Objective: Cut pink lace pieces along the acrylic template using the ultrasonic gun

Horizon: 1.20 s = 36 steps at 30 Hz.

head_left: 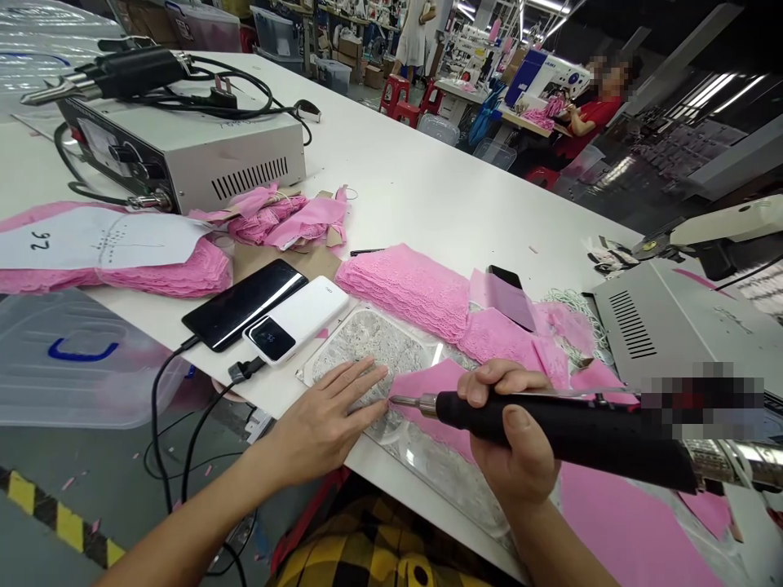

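My right hand (514, 432) is wrapped round a black corded handpiece (568, 424) with a slim metal tip. That tip points left and meets the edge of a pink fabric piece (431, 383), close to my left fingertips. Lying flat, my left hand (333, 416) has its fingers stretched over a clear-topped board (367, 342) with a grey speckled look, beside the fabric. Whether the fingers press on the fabric edge I cannot tell. Just behind the board is a stack of pink lace-edged pieces (404, 289).
A white power bank (306, 314) and a black phone (245, 302) lie left, with cables hanging off the table edge. Behind them are a grey control box (201, 147) carrying another handpiece (140, 72) and a pink bundle (171, 273). Another box (685, 318) stands right. A person sews farther back.
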Each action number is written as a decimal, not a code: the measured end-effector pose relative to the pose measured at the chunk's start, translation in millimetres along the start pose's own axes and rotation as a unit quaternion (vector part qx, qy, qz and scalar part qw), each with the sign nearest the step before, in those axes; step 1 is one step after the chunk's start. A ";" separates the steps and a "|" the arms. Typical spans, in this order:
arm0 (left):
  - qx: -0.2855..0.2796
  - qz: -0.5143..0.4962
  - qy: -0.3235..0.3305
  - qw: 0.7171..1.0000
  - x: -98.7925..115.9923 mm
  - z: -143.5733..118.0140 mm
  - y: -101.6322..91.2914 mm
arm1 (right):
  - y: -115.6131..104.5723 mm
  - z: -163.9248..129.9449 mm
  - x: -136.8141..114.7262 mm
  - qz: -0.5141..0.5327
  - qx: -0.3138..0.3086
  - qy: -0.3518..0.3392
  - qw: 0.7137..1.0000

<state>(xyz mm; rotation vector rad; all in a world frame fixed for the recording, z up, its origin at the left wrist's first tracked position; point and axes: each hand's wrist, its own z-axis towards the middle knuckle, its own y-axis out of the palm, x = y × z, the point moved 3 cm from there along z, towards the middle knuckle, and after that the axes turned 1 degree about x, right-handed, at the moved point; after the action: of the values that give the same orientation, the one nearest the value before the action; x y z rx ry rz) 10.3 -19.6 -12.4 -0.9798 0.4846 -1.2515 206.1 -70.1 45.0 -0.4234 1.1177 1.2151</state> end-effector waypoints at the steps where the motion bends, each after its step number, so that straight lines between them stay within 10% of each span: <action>1: 0.000 -0.001 0.000 1.000 0.0 0.1 0.0 | -0.3 0.1 0.1 -0.003 0.003 0.001 1.000; 28: -0.007 0.004 0.000 1.000 -1.5 2.9 -1.2 | -1.7 12.1 7.9 -0.010 0.041 -0.036 0.998; 36: 0.036 -0.005 0.028 0.999 -3.3 4.1 -0.8 | -52.2 36.4 -18.0 -0.030 0.163 -0.058 0.984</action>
<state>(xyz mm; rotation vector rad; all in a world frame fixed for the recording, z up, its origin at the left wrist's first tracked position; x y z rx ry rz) 12.2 -15.0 -10.2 -0.8895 0.4751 -1.2995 270.1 -69.8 61.6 -0.1330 1.1689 0.9684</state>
